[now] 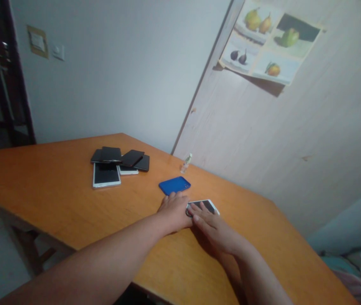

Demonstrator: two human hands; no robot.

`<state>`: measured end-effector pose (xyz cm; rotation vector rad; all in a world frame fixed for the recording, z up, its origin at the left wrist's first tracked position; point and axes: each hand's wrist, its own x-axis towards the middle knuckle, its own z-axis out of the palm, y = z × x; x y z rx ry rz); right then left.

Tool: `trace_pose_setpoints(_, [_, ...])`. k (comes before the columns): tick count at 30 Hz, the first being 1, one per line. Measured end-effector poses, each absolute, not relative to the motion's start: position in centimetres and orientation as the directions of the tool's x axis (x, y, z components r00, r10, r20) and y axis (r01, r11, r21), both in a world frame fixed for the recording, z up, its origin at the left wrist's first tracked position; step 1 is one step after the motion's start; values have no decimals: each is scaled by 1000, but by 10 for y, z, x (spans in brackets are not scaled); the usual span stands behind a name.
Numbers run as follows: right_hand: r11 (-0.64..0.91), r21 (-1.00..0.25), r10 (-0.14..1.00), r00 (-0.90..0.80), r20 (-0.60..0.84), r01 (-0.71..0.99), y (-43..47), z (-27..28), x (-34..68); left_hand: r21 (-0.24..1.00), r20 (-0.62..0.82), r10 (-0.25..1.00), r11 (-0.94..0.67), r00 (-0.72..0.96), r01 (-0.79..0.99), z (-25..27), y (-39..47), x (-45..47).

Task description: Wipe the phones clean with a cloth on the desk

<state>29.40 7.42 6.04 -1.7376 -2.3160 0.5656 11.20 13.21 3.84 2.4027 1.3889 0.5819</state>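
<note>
A white-edged phone [210, 206] with a dark face lies on the orange-brown table in front of me. My right hand [214, 228] rests over its near left part, fingers stretched out and slightly apart. Just left of the phone, my left hand [174, 212] lies back-up with its fingers pointing away from me; its thumb is hidden. A dark round edge shows between the two hands, too small to make out. Beyond my left fingertips is a blue phone case [174, 185], its hollow side facing up. Whether those fingertips touch the case I cannot tell.
A small clear bottle [186, 164] stands behind the case. To the left, several dark phones or tablets [131, 158] overlap in a pile, with a white-framed tablet [106, 174] in front. The table [56, 199] meets the wall along its far right edge.
</note>
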Motion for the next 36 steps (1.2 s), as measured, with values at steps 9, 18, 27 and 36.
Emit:
trace_pose_setpoints(9, [-83,-226,993,62,-99,971,83,63,324,442,155,850,-515,503,734,48,133,107])
trace_pose_setpoints(18, [246,-501,942,-326,-76,829,67,74,309,437,170,836,-538,521,721,48,134,105])
trace_pose_setpoints(27, [129,-391,983,-171,-73,911,68,79,321,443,167,843,-528,511,725,44,136,106])
trace_pose_setpoints(36, [60,-424,993,-98,-68,904,71,80,338,411,183,830,-551,527,726,43,137,106])
